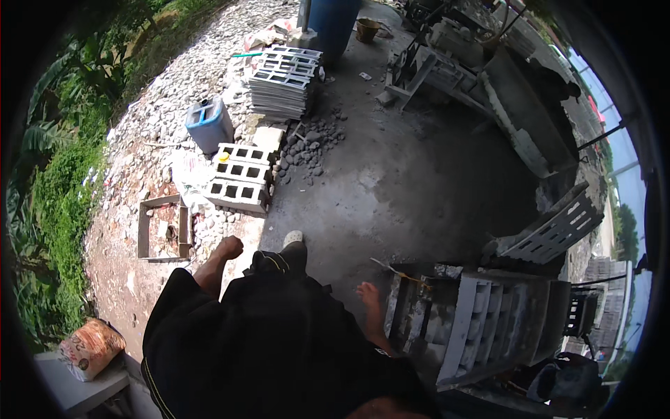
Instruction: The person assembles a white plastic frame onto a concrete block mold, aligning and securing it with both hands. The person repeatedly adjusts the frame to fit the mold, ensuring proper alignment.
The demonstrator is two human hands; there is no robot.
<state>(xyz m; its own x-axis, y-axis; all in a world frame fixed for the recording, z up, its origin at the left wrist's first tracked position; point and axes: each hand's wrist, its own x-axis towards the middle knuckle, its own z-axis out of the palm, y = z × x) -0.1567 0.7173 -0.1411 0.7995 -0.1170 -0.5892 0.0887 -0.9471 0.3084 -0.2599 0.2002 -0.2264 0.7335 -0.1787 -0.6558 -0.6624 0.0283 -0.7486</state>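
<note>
My left hand [229, 248] hangs beside my leg with its fingers curled closed, and nothing shows in it. Close by it on the ground is a shallow wooden frame [183, 234]. Farther ahead are hollow concrete blocks [239, 200], with a small yellow thing [223, 156] on top. My right hand [368, 293] is held low with its fingers apart and holds nothing. Just right of it stands a metal block-making machine [481, 321] with a slotted mould. A thin rod [394, 269] sticks out from the machine toward my hand.
Loose stones [307, 150] lie by a stack of slotted plates [281, 87] and a blue jerrycan [209, 126]. A blue drum [335, 28] stands at the back. A large metal trough [516, 105] and a perforated panel [555, 227] are at the right. A filled sack [92, 349] rests at the lower left.
</note>
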